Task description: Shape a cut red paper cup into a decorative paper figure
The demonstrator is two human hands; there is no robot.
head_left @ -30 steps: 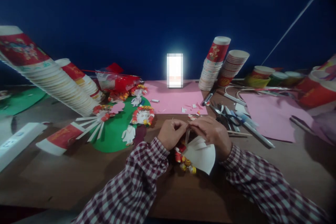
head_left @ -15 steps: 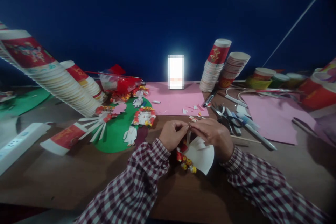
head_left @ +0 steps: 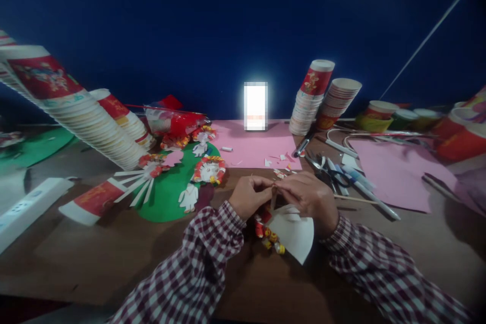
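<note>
Pale paper strip [head_left: 274,200] pinched at its far end between thumb and fingertips of left hand [head_left: 248,196] and right hand [head_left: 309,195]; both hands are brought together at the near middle of the table [head_left: 125,273]. Exact finger contact is partly hidden, so the left grip seems likely rather than certain. White paper piece [head_left: 298,240] is held under the right hand, its rounded edge turned near and right. Curled red and yellow strips [head_left: 269,235] are seen just left of it, below the left hand. Green sheet [head_left: 167,202] is placed to the left, with white paper figure [head_left: 189,197] and curled-edge ring [head_left: 209,169] laid on it. Red cup [head_left: 94,200] is tipped over farther left. Scissors [head_left: 330,167] are laid to the right, beyond the right hand; pink sheet [head_left: 252,147] is spread on the far side.
</note>
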